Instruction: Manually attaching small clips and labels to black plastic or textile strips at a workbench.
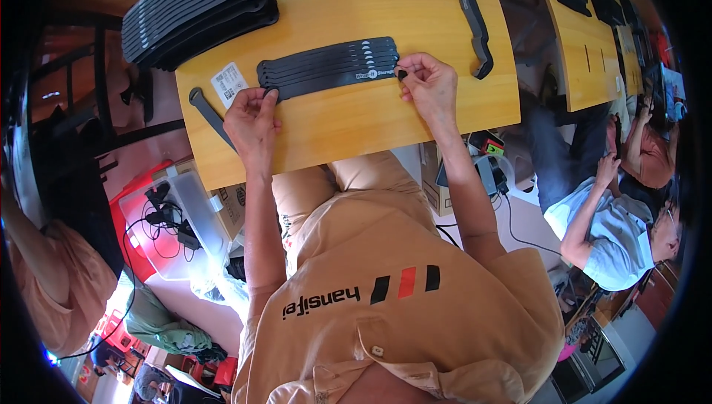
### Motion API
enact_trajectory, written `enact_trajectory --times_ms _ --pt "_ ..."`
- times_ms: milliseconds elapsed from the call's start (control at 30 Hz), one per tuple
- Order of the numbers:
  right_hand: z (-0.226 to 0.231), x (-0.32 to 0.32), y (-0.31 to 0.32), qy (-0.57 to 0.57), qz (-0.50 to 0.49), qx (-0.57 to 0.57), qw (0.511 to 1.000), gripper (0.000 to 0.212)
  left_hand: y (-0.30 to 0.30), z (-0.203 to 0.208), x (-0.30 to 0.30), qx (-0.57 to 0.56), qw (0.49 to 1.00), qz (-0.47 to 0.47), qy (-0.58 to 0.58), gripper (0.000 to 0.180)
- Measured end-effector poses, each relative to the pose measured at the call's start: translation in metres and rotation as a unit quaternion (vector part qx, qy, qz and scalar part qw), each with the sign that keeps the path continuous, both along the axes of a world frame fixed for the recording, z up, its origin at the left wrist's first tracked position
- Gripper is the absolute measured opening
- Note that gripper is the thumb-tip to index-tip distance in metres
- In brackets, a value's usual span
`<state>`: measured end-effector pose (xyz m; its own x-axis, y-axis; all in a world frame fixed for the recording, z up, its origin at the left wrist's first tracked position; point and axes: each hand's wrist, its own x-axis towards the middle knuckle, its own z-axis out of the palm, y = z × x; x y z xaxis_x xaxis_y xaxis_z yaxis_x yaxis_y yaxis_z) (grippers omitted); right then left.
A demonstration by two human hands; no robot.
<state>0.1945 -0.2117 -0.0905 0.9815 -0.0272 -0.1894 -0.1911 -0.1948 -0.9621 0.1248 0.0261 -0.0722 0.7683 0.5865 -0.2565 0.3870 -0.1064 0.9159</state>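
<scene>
On the wooden table lies a row of overlapping black straps (326, 63), fanned so that their pale printed marks line up toward the right. The nearest strap has my left hand (254, 123) at its left end, thumb and fingers pinched on the rounded tip. At the other end, my right hand (432, 86) is closed, with a small black strap end between thumb and fingers. Whether both hands hold the same strap cannot be fully seen. Beside my left wrist rests a single black strap (211, 117) with a looped end.
A tall pile of black straps (196, 14) stands at the table's far left. One more strap (475, 29) lies at the right. A white printed label (229, 81) sits near my left hand. A clear bin with cables (167, 218) is below left; a co-worker (612, 230) sits at right.
</scene>
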Motion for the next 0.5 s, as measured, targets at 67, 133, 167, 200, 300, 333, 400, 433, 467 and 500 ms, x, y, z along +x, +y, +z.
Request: enact_trajectory --times_ms 67,133,167,200,300,333,400,433,467,500 --pt "0.0000 0.0000 0.0004 0.001 0.002 -0.002 1.000 0.006 0.0006 -0.0004 -0.0005 0.003 1.000 -0.001 0.001 0.014" --pt "-0.0012 0.0001 0.0007 0.001 0.001 0.000 1.000 0.005 0.0007 -0.0003 -0.0004 0.005 1.000 -0.001 0.003 0.015" --pt "-0.0020 0.0004 0.0008 0.001 0.001 0.002 1.000 0.005 0.0006 0.0000 0.0002 0.008 1.000 -0.002 0.007 0.015" --pt "-0.0032 0.0007 0.0010 0.002 0.001 0.001 1.000 0.005 0.0006 -0.0003 0.0005 0.011 1.000 -0.002 0.012 0.015" --pt "0.0005 0.0002 -0.0010 -0.005 0.000 0.000 1.000 0.006 -0.0009 0.0043 0.0014 0.014 1.000 -0.003 0.007 0.016" --pt "0.0004 0.0007 -0.0001 -0.002 -0.002 0.002 1.000 0.006 -0.0011 0.0053 0.0024 0.014 1.000 -0.003 0.007 0.016" --pt "0.0002 0.0019 0.0006 0.000 -0.004 0.004 1.000 0.006 -0.0024 0.0087 0.0047 0.032 0.999 -0.004 0.015 0.016" --pt "-0.0009 0.0020 0.0007 0.001 0.001 -0.003 1.000 0.007 -0.0020 0.0079 0.0050 0.033 0.999 -0.004 0.014 0.016" --pt "-0.0018 0.0021 0.0008 0.002 0.006 -0.009 1.000 0.008 -0.0009 0.0056 0.0054 0.044 0.999 -0.007 0.016 0.016" --pt "-0.0025 0.0022 0.0010 0.000 0.005 -0.009 1.000 0.008 0.0003 0.0035 0.0055 0.056 0.998 -0.009 0.018 0.016"
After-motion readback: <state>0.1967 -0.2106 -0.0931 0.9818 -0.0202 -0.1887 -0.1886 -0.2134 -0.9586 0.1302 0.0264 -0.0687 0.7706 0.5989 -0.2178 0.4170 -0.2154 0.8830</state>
